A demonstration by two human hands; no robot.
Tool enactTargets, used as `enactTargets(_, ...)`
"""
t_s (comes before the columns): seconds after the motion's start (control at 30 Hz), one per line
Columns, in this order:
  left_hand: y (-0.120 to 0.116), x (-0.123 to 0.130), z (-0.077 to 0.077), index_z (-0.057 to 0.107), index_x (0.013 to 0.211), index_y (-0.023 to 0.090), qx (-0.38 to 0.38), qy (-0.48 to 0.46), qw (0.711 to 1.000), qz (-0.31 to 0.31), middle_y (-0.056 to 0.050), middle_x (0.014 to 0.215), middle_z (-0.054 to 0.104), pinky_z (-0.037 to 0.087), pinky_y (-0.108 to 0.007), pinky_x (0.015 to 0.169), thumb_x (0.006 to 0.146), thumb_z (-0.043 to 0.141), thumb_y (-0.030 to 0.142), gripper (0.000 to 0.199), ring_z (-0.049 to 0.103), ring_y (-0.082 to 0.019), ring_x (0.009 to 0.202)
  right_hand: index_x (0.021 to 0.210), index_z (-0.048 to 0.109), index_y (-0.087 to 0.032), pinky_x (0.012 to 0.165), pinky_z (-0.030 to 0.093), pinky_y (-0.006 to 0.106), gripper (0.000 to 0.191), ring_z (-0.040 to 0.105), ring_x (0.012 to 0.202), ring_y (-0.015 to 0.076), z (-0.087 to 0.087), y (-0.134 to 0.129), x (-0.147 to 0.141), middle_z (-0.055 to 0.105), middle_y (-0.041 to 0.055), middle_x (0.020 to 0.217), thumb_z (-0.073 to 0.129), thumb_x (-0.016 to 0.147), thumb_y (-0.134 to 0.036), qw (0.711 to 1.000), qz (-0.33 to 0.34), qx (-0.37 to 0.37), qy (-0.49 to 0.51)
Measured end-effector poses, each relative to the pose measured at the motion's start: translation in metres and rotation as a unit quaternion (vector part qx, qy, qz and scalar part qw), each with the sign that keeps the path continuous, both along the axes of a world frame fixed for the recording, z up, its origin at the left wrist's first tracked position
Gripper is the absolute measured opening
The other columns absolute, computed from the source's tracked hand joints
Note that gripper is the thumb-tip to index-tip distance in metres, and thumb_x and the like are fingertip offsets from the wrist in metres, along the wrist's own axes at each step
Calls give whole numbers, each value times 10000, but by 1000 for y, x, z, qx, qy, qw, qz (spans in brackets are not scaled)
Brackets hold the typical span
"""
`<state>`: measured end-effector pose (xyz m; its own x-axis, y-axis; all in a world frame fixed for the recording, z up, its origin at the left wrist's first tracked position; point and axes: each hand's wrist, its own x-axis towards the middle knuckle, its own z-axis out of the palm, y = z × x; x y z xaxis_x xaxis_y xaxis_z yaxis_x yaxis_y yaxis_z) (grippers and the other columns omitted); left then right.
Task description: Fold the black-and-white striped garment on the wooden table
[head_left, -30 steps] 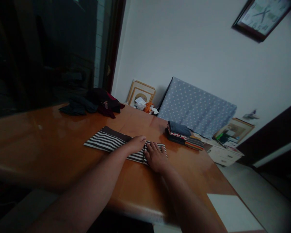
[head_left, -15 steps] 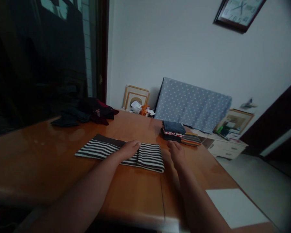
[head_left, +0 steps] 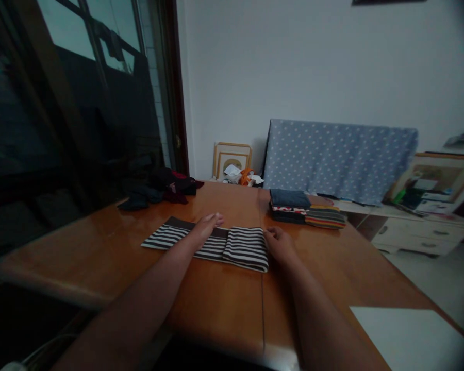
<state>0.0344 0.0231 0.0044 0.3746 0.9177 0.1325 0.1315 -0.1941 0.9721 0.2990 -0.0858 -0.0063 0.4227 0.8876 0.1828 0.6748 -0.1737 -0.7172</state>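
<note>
One striped garment [head_left: 215,249] stretches left to right, folded end rightward; your left hand [head_left: 205,230] is open over it, your right hand [head_left: 281,246] half-curled beside that end, grip unclear.

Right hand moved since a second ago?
Yes, rightward: the right hand was mostly left of the clothes stack, on the striped cloth; now in front of the stack's left part, at the cloth's right edge.

Can read no text, label, brand, number or sign. Can't make out small light patch [head_left: 172,186] on dark clothes [head_left: 170,178], far left; nor any print on white papers [head_left: 232,170], far middle, or small items [head_left: 435,196] atop white cabinet [head_left: 413,238], far right.
</note>
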Motion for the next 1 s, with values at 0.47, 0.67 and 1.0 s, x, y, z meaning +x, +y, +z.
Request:
enactTargets(0.47, -68, 60, 26, 515, 1425, 127, 251, 308, 911, -109, -146, 1543, 458, 238, -381, 1212, 1017, 285, 502, 600, 381, -236, 1454, 1086, 714, -151, 817, 472, 292, 344, 686, 960, 229, -7, 4, 8, 745, 135, 1011, 487, 905, -337, 999, -46, -23, 19)
enactTargets(0.67, -76, 78, 22, 611, 1269, 200, 267, 303, 910, -91, -116, 1427, 582, 320, -375, 1143, 1010, 329, 500, 486, 478, -236, 1367, 1005, 729, -145, 767, 475, 274, 322, 686, 878, 209, -5, 1, 11, 746, 128, 957, 476, 902, -315, 999, -40, -16, 20)
enactTargets(1.0, -48, 26, 28, 649, 890, 181, 192, 320, 924, 86, -75, 929, 709, 479, -321, 863, 960, 408, 364, 310, 645, -219, 952, 1161, 703, -159, 800, 493, 321, 508, 686, 931, 249, 2, -3, 0, 740, 135, 1030, 545, 871, -546, 999, -6, -28, 17)
